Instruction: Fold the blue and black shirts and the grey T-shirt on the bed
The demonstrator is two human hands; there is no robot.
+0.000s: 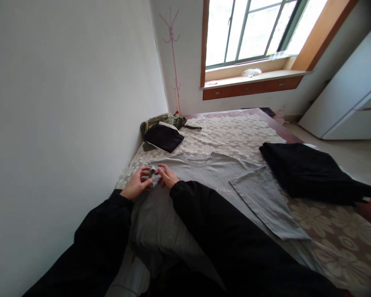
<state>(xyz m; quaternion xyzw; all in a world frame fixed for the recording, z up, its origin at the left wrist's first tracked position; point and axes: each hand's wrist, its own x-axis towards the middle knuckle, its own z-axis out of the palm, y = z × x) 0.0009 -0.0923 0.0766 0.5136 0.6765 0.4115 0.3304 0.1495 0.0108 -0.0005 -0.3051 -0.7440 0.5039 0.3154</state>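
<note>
A grey short-sleeved T-shirt (pixel 200 175) lies spread over the bed, with pale lettering on its chest. Its sleeve on the right is folded inward across the body. At the shirt's left edge, my left hand (pixel 136 183) curls its fingers around a small pale, grey-green thing (pixel 153 170), whose kind I cannot make out. Bent fingers of my right hand (pixel 167 176) meet the same small thing from the right. Both hands are just above the grey cloth. My black sleeves hide part of the shirt's lower half.
Folded dark and olive clothes (pixel 163 134) lie against the wall at the bed's far left. A pile of black clothing (pixel 309 171) rests at the right on the flowered bedspread (pixel 235 132). Beyond stand a pink coat stand (pixel 174 57) and a white cabinet (pixel 349 90).
</note>
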